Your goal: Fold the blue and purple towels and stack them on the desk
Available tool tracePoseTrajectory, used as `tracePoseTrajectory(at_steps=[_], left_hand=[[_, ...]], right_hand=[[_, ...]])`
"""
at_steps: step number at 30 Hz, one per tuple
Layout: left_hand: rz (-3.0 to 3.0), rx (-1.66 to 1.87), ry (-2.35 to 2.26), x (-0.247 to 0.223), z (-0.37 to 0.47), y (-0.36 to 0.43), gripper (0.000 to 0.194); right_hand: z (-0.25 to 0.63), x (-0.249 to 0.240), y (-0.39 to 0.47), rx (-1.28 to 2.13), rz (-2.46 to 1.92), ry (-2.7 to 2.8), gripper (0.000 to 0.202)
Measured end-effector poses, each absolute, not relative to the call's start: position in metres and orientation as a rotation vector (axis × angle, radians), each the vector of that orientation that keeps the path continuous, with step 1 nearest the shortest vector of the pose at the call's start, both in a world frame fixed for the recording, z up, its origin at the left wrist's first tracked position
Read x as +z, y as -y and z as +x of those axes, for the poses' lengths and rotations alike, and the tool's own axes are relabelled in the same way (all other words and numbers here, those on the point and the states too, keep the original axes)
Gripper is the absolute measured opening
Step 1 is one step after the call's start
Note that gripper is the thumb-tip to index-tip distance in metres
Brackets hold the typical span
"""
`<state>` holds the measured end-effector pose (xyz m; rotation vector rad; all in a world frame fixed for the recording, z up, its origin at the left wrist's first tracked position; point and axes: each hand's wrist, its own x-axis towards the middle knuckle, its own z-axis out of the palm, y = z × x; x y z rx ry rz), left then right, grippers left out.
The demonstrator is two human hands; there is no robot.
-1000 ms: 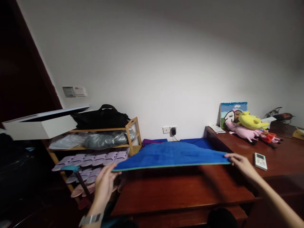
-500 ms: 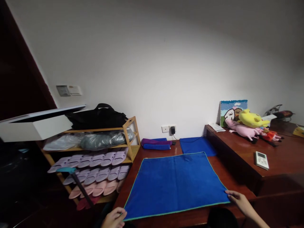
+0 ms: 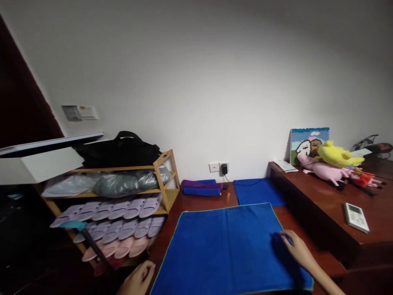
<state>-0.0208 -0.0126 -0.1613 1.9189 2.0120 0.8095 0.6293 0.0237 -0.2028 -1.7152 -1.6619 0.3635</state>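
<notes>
Blue cloth (image 3: 225, 250) lies spread on the wooden table, two hands at its sides!
Right hand (image 3: 293, 246) hovers over the cloth's right side, loosely open, nothing gripped; left hand (image 3: 139, 278) is just left of the cloth, fingers curled, its grip impossible to tell.

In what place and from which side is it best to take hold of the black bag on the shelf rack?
Probably best by the top of its handle, coming from above: the loop arches up over the black bag, and nothing lies on it.
</notes>
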Motion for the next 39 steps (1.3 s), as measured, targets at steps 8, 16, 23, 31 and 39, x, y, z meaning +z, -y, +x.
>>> tracePoseTrajectory(at_steps=[8,16,23,31,39], left_hand=[[2.255,0.913,-1.953,-0.206,0.026,-0.105,0.049],[2.280,0.964,-2.016,-0.261,0.006,-0.124,0.046],[2.312,0.936,-2.026,-0.251,0.015,-0.122,0.048],[2.422,0.678,-2.037,-0.242,0.017,-0.109,0.053],[2.390,0.267,-2.072,-0.227,0.007,-0.093,0.057]], right_hand=[[0.511,-0.165,-0.214,0.266,-1.917,1.950,0.062],[0.462,-0.214,-0.267,0.276,-2.009,2.110,0.074],[0.466,-0.194,-0.261,0.401,-1.898,2.183,0.069],[0.535,-0.218,-0.132,0.148,-1.777,2.095,0.062],[0.619,-0.255,-0.066,0.229,-2.079,2.037,0.069]])
